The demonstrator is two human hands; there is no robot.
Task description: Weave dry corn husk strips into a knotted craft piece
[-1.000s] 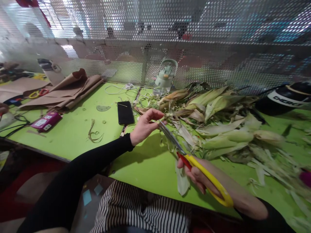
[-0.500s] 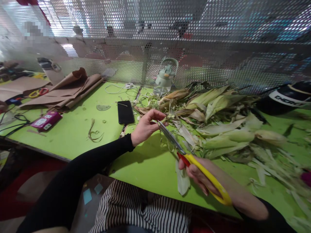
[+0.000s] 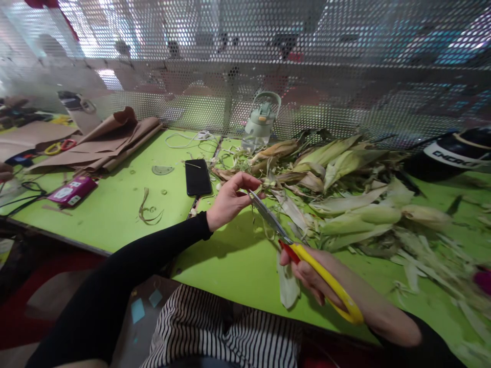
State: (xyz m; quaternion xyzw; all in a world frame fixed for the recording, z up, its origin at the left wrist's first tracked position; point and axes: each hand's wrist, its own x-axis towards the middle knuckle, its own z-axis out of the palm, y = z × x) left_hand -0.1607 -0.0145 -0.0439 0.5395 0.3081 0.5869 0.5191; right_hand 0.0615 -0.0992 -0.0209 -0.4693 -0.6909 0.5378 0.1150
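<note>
My left hand [image 3: 230, 199] is raised over the table with thumb and fingers pinched on a thin, pale corn husk strip [image 3: 269, 183], partly hidden by the fingertips. In my right hand [image 3: 307, 276] is a pair of scissors [image 3: 269, 214] with yellow and red handles. Its blades point up and left, and their tips meet the strip right at the left fingertips. The blades look nearly closed. Below them, a loose flat husk piece [image 3: 288, 286] lies near the table's front edge.
Corn husks [image 3: 356, 220] are heaped on the right of the green table [image 3: 226, 263]. A phone [image 3: 198, 177], water bottle [image 3: 258, 125] and black container [image 3: 450, 156] stand around. Brown paper [image 3: 115, 138] and a purple box [image 3: 72, 191] lie left. A perforated metal screen [image 3: 192, 76] rises behind.
The scissors' handles and my right hand have shifted very slightly to the left. My left hand stays in the same pinch at the blade tips.
</note>
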